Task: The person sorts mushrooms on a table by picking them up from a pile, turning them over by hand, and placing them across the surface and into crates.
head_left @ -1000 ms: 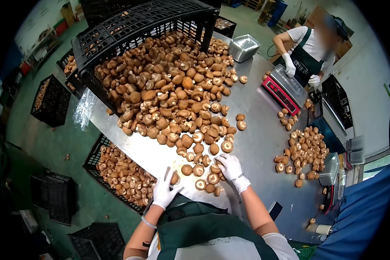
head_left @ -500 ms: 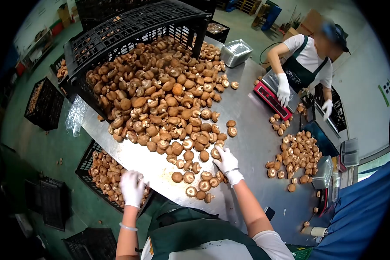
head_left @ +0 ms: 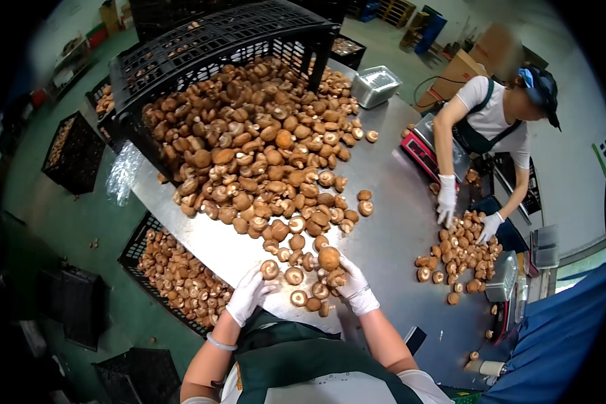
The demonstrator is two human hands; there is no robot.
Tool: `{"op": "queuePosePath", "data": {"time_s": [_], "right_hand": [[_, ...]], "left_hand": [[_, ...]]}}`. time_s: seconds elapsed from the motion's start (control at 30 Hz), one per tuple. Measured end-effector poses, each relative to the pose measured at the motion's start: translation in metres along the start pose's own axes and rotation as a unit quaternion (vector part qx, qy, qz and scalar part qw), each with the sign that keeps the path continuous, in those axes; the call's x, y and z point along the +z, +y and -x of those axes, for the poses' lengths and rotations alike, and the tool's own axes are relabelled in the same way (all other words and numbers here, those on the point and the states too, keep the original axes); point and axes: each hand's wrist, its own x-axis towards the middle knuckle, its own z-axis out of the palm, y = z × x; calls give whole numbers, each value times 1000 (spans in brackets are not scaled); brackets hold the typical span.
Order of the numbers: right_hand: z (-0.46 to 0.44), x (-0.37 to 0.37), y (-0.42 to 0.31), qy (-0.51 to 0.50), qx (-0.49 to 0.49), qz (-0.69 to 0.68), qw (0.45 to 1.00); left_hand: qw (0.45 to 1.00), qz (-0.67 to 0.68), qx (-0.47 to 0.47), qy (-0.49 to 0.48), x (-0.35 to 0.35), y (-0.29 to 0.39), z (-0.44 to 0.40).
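My left hand [head_left: 250,293], in a white glove, is at the table's near edge, with its thumb and fingertips closed on a shiitake mushroom [head_left: 269,270]. In my right hand [head_left: 357,288], also gloved, is a larger brown-capped mushroom [head_left: 328,258], gripped at the fingertips; more mushrooms lie partly hidden under that hand. Several loose mushrooms [head_left: 294,275] rest between the two hands, some stem up. Beyond them a big heap of mushrooms [head_left: 249,148] spills out of a black crate [head_left: 222,34] tipped on its side.
Below the table's left edge stands a black crate [head_left: 133,252] of mushrooms. Across the metal table [head_left: 390,222] a co-worker [head_left: 498,121] in white gloves reaches into a smaller mushroom pile [head_left: 461,246], beside a red scale [head_left: 421,153]. Clear plastic trays [head_left: 376,86] sit at the back.
My left hand has come from over the floor crate to the table and taken a mushroom. My right hand has moved slightly down. The co-worker's hands have moved from the scale area to the pile.
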Motion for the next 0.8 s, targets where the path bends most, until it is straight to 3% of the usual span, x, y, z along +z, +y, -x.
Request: {"op": "queuePosePath", "data": {"time_s": [0.1,0.2,0.23,0.27,0.3,0.37,0.4,0.43,0.5,0.57,0.63,0.67,0.7,0.8], "right_hand": [[1,24,17,-9,13,70,997],[-5,29,42,-7,54,91,994],[-10,25,49,-83,66,55,993],[-14,22,56,-160,83,19,983],[-18,18,63,-233,103,-12,967],[-1,67,73,-34,71,148,986],[-10,63,82,-59,-1,211,976],[-17,56,90,-9,9,179,984],[-33,6,71,-198,156,-34,967],[-15,25,32,-86,25,112,990],[-15,-25,-12,5,-56,76,996],[-6,-30,-40,-77,-57,-54,994],[1,-21,-61,87,-146,-136,976],[13,-90,-133,199,-387,-209,876]], "left_hand": [[996,77,9,-47,8,8,6],[998,52,36,-6,27,12,12],[992,-83,96,12,34,16,13],[964,-216,155,32,42,19,16],[902,-376,203,66,50,24,21],[709,-624,328,32,47,18,17],[679,-651,338,18,53,17,18],[673,-657,339,29,52,12,18],[701,-630,332,46,57,21,24],[698,-626,336,88,43,24,28],[728,-589,323,135,24,24,29],[741,-571,313,162,10,20,30],[754,-553,302,187,-5,15,29],[753,-539,283,251,-34,13,29]]}}
